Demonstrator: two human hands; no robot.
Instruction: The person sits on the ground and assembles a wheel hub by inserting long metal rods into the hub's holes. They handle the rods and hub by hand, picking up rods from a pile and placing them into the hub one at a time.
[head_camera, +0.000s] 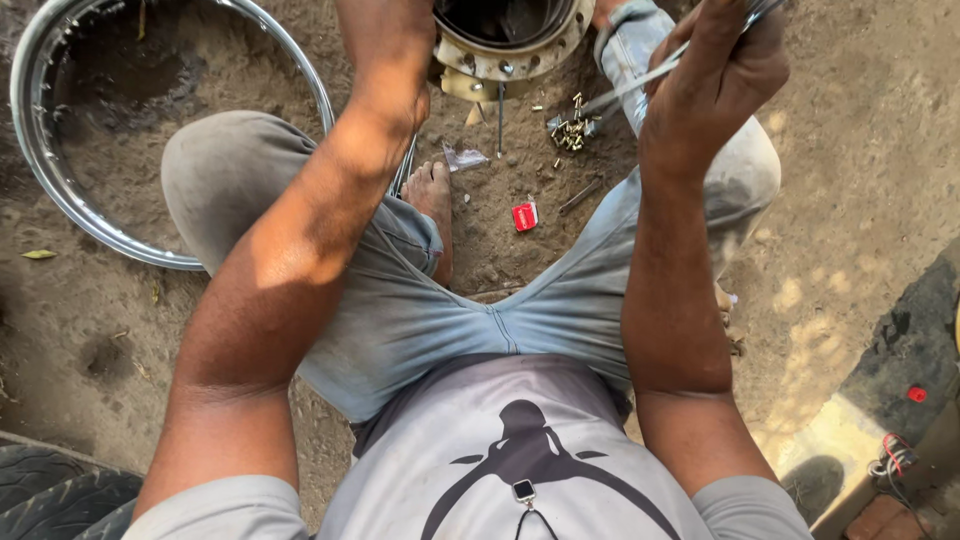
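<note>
I sit on bare dirt with my legs spread. A metal wheel hub (512, 50) with a ring of holes stands at the top centre between my knees. My left hand (385, 45) reaches up beside the hub; its fingers are cut off by the frame's top edge. Held up at the top right, my right hand (715, 70) is shut on a bundle of thin metal spokes (640, 75) that slant down toward the ground. A small heap of brass spoke nipples (570, 130) lies just below the hub.
A chrome wheel rim (60, 190) lies flat at the upper left. A screwdriver (500, 115), a loose rod (580, 195) and a small red box (525, 215) sit on the dirt by my bare foot (432, 195). A tyre (50, 495) shows at the bottom left.
</note>
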